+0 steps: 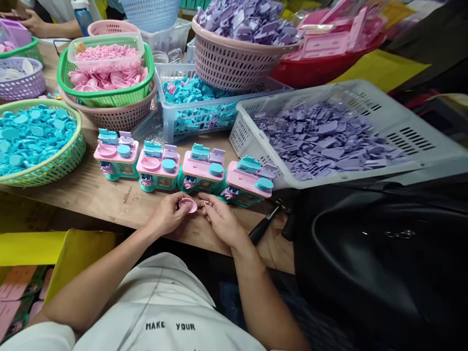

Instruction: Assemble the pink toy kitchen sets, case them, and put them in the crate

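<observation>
My left hand (171, 212) pinches a small pink oval toy basin (188, 205) above the table's front edge. Close beside it, my right hand (220, 217) has its fingers closed on a tiny pale pink piece (206, 204), too small to name. Just behind my hands stand several toy kitchen units in a row, pink on top and teal below. The leftmost unit (116, 155) and the second unit (158, 168) each carry a pink basin. On the third unit (203, 170) and the rightmost unit (248, 179), no pink basin shows; both bear a round blue piece.
A green basket (69, 158) of blue parts stands left. A white crate (263, 148) of purple parts is at right, behind a black bag (365, 253). A black-handled hammer (263, 225) lies right of my hands. A yellow box (73, 263) sits lower left. Another person's hand (32, 23) shows far left.
</observation>
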